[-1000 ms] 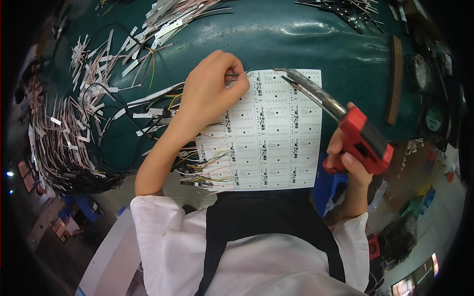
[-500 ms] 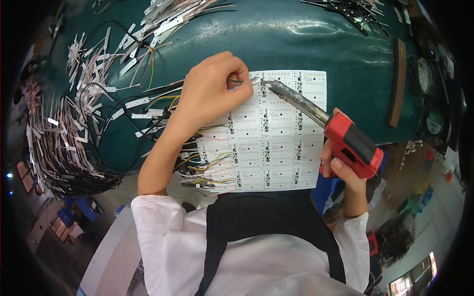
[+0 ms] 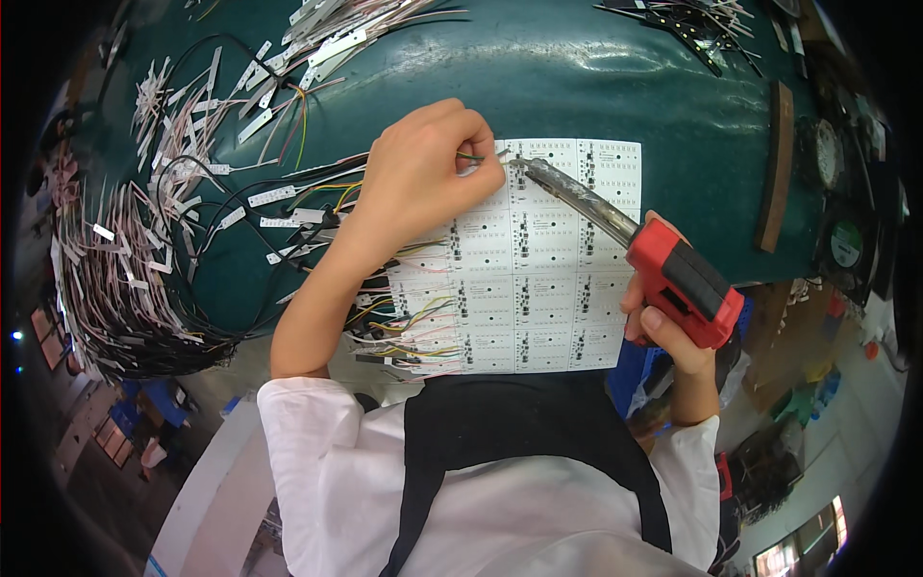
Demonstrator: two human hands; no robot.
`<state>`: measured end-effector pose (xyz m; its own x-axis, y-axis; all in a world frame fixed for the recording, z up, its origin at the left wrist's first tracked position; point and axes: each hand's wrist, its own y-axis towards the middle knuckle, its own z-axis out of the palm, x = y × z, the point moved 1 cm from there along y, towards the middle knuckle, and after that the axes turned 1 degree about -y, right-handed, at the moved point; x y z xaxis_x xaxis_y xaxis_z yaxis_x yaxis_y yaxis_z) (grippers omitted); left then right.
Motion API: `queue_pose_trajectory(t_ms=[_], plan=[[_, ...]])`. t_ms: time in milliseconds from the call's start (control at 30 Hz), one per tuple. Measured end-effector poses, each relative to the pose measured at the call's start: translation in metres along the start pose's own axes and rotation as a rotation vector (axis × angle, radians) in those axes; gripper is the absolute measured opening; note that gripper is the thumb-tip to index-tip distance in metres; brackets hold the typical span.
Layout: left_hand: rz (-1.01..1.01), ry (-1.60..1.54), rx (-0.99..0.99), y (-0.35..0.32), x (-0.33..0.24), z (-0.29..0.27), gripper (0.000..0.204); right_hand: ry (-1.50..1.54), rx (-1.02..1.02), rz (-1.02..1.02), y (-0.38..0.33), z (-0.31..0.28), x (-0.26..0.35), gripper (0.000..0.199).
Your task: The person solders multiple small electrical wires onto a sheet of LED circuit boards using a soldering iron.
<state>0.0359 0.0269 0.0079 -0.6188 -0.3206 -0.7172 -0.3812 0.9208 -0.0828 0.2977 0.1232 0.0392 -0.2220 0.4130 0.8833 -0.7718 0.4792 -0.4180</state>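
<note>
My left hand (image 3: 428, 163) is closed in a pinch on thin coloured wires (image 3: 468, 157), whose bare ends point right over a white circuit board panel (image 3: 548, 255). In my right hand (image 3: 668, 327) is a red and black soldering gun (image 3: 683, 279), gripped by its handle. Its long, darkened tip (image 3: 527, 165) comes down at the panel's upper part, close beside the wire ends; whether tip and wires touch I cannot make out. Rows of small black components divide the panel into sections. More coloured wires (image 3: 423, 313) lie along its left edge.
A large bundle of thin wires with small white strips (image 3: 125, 288) covers the left of the green table mat (image 3: 711, 173). Another heap of white strips (image 3: 332, 48) lies at the far side. A wooden bar (image 3: 775, 168) and a dark fan-like device (image 3: 846, 240) are at the right.
The panel has shifted very slightly right in the picture, and my left hand with the wires has moved a little right. The soldering gun's tip stays at the panel's upper part.
</note>
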Motion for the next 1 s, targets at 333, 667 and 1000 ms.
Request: queue_pose_trajectory(t_ms=[333, 667, 1000], plan=[[0.032, 0.054, 0.006, 0.000, 0.000, -0.001, 0.009, 0.059, -0.046, -0.075, -0.006, -0.003, -0.003, 0.074], [0.043, -0.196, 0.011, -0.005, -0.002, -0.004, 0.007, 0.061, -0.045, -0.117, -0.009, -0.006, -0.008, 0.076], [0.050, -0.126, 0.005, -0.007, 0.001, 0.002, 0.008, -0.075, -0.063, -0.025, -0.013, 0.000, -0.007, 0.068]])
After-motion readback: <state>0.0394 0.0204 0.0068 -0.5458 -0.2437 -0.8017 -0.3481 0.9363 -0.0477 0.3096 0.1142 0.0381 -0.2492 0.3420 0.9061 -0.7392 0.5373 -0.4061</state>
